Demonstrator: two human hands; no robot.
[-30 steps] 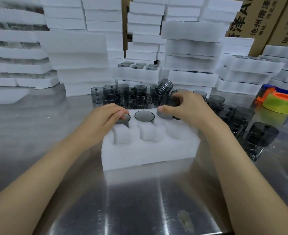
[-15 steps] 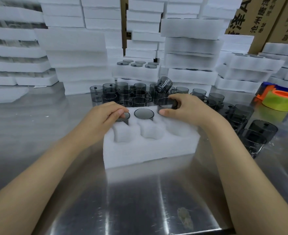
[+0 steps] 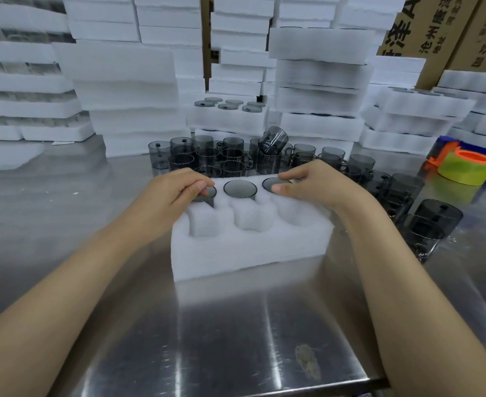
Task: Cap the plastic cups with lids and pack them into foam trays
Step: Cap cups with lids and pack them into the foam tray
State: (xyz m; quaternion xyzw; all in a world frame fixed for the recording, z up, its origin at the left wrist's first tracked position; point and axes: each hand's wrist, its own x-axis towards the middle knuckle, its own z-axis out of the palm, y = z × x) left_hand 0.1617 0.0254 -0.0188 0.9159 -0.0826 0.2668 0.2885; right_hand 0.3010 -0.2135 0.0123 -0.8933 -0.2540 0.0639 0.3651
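Cups with lids sit in the far row of the tray (image 3: 250,247) on the surface (image 3: 236,325). The left hand (image 3: 173,193) grips the left cup (image 3: 208,193) at its lid, and the right hand (image 3: 313,184) pinches the right cup (image 3: 271,183) at its rim. The middle cup (image 3: 240,188) stands untouched between them. Loose cups (image 3: 224,156) crowd just behind the tray.
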